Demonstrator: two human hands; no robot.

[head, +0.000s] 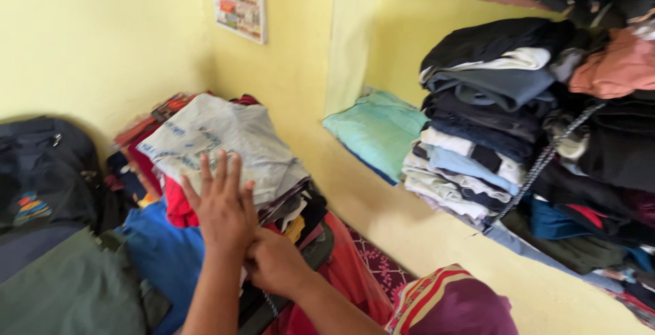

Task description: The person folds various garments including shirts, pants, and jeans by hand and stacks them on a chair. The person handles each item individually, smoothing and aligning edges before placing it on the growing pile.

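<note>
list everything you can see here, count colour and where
folded grey shirt: one, pale grey with blue print, atop the floor pile
clothes pile: one, mixed red, black, yellow, under the shirt
blue garment: one, blue, left of the pile
dark bag: one, navy, far left
teal cloth: one folded, teal, in the wall niche
shelf stacks: several, dark, white, blue, right niche
wall poster: one, multicoloured, top
left hand: one, open, fingers spread on the shirt
right hand: one, closed at the left wrist

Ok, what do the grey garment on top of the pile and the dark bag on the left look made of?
Grey garment: soft matte knit, probably cotton; it drapes limply with faded print. Dark bag: woven synthetic, likely nylon or polyester, judging by its smooth, slightly stiff surface.
</note>
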